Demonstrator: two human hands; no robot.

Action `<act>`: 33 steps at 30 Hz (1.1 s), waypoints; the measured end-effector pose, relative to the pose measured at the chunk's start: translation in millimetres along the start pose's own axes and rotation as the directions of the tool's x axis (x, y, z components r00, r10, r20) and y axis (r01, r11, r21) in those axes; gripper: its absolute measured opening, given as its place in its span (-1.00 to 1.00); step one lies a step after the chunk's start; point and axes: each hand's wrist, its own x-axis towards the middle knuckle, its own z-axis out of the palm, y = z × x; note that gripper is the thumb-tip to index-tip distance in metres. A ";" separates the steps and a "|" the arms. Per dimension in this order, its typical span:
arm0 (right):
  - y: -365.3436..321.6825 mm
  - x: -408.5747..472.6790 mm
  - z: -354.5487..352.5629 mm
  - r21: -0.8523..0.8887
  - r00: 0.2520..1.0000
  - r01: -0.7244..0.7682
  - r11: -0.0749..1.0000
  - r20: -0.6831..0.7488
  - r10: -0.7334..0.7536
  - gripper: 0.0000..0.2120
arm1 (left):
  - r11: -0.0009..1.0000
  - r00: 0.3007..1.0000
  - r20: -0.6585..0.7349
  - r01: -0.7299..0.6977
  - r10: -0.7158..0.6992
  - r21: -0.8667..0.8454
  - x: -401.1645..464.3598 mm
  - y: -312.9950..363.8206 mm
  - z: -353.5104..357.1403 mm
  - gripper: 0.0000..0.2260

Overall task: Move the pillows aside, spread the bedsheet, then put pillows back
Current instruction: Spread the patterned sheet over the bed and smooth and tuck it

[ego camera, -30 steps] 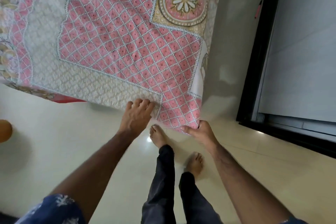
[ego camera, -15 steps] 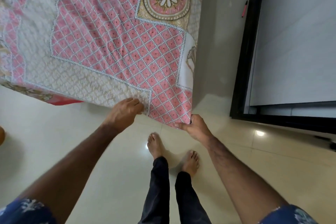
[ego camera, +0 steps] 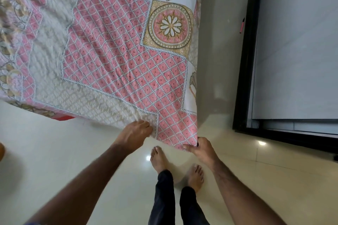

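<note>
Bedsheet (ego camera: pixel 113 64): hangs over bed's foot edge, 12 o'clock of feet; more pattern showing than a second ago.
Left hand (ego camera: pixel 134 131): clamped on hem, 11 o'clock.
Right hand (ego camera: pixel 200 147): pinching corner, 1 o'clock.
Meaning: spreading step under way; pillows unseen.

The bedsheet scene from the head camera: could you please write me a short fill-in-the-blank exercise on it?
1. The right hand pinches the bedsheet at its ____.
2. The left hand grips the sheet's near ____.
3. The person's feet on the tiled floor are ____.
4. The round medallions on the sheet each frame a white ____.

Missing words: corner; edge; bare; flower
</note>
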 end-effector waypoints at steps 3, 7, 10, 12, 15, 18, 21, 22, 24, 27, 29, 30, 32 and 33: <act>13.3 27.2 -7.4 -0.342 0.987 -0.148 0.928 -0.108 0.118 -0.74 | 0.999 0.995 0.099 -0.007 0.002 0.053 9.4 -8.5 1.4 -0.77; 0.5 50.4 -35.1 -0.324 0.976 -0.215 0.921 -0.096 0.194 -0.91 | 1.000 1.000 -0.021 -0.020 0.020 -0.008 30.3 -16.0 -26.3 -0.85; -49.8 55.7 -57.8 -0.185 0.987 -0.110 0.977 -0.136 0.086 -0.93 | 1.000 0.986 -0.168 0.003 0.000 0.017 54.0 -30.5 -62.7 -0.77; -89.5 63.0 -67.3 -0.091 0.972 -0.027 0.995 -0.235 0.005 -0.82 | 0.996 0.973 -0.218 0.087 -0.077 0.035 73.2 -43.9 -87.3 -0.68; -162.1 74.2 -73.0 -0.027 0.896 0.162 0.986 -0.414 -0.159 -0.61 | 0.977 0.962 -0.188 0.210 -0.199 0.042 105.8 -64.9 -116.7 -0.54; -225.8 88.0 -65.9 -0.405 0.694 0.372 0.836 -0.477 -0.540 -0.50 | 0.944 0.947 -0.034 0.320 -0.319 0.080 136.3 -83.1 -128.9 -0.36; -270.9 111.5 -50.8 -0.746 0.564 0.433 0.506 -0.214 -0.798 -0.42 | 0.906 0.909 0.053 0.404 -0.412 0.126 152.3 -104.8 -125.2 -0.18; -278.3 120.7 -46.1 -0.791 0.565 0.457 0.407 -0.096 -0.820 -0.40 | 0.897 0.897 0.074 0.424 -0.435 0.126 154.1 -109.5 -123.4 -0.14; -279.9 139.4 -43.2 -0.855 0.584 0.457 0.244 0.081 -0.807 -0.34 | 0.884 0.881 0.098 0.452 -0.463 0.120 154.7 -115.1 -116.8 -0.08; -273.0 157.8 -57.1 -0.906 0.640 0.367 0.213 0.079 -0.764 -0.24 | 0.873 0.870 0.093 0.471 -0.483 0.128 153.4 -120.9 -109.9 -0.08; -271.3 159.8 -67.5 -0.898 0.696 0.283 0.336 -0.049 -0.716 -0.17 | 0.871 0.865 0.110 0.482 -0.490 0.095 155.8 -122.3 -108.8 -0.07; -273.1 160.4 -70.9 -0.894 0.715 0.250 0.372 -0.089 -0.694 -0.15 | 0.866 0.860 0.106 0.492 -0.499 0.086 156.5 -123.3 -108.9 -0.07; -278.4 162.0 -72.8 -0.890 0.730 0.215 0.401 -0.126 -0.671 -0.14 | 0.865 0.859 0.106 0.494 -0.502 0.089 156.9 -123.6 -109.6 -0.05; -283.9 164.4 -73.2 -0.888 0.731 0.209 0.410 -0.137 -0.669 -0.14 | 0.864 0.858 0.110 0.495 -0.502 0.090 156.4 -124.9 -111.1 -0.03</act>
